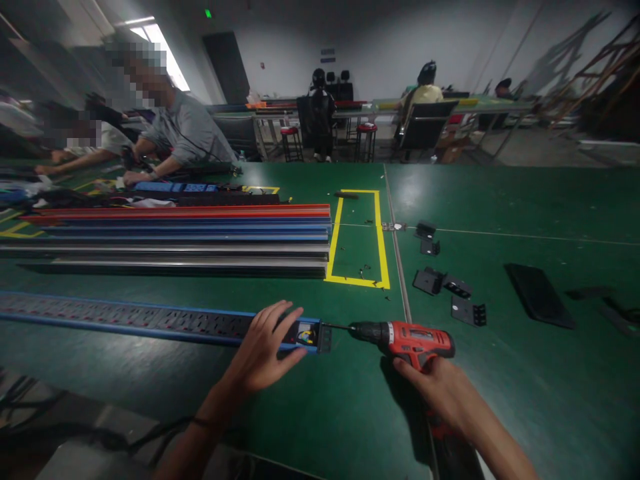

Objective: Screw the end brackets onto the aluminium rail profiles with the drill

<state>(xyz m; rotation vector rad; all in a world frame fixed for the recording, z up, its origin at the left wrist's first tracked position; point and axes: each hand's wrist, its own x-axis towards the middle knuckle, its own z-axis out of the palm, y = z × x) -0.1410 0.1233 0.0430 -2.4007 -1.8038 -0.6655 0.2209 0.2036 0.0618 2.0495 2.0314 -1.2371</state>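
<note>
A long blue-edged power strip (pixel 200 322) with a row of black sockets lies across the near side of the table. My left hand (pixel 265 350) rests over it near its right end, fingers stretched and spread. Beside those fingertips, coloured wires show in an opening, and a black end cap (pixel 325 337) sits at the strip's tip. My right hand (pixel 440 387) is wrapped around the handle of a red and black cordless drill (pixel 417 339). Its long bit points left, with the tip at the end cap; whether it sits in a screw is too small to tell.
Orange, blue and black metal profiles (pixel 200 233) lie behind the strip. Small dark screws (pixel 365 272) are scattered inside a yellow tape rectangle (pixel 384 260). Several black end caps (pixel 457 287) and a dark flat phone-like slab (pixel 539 295) lie right. A co-worker (pixel 187 130) works at far left.
</note>
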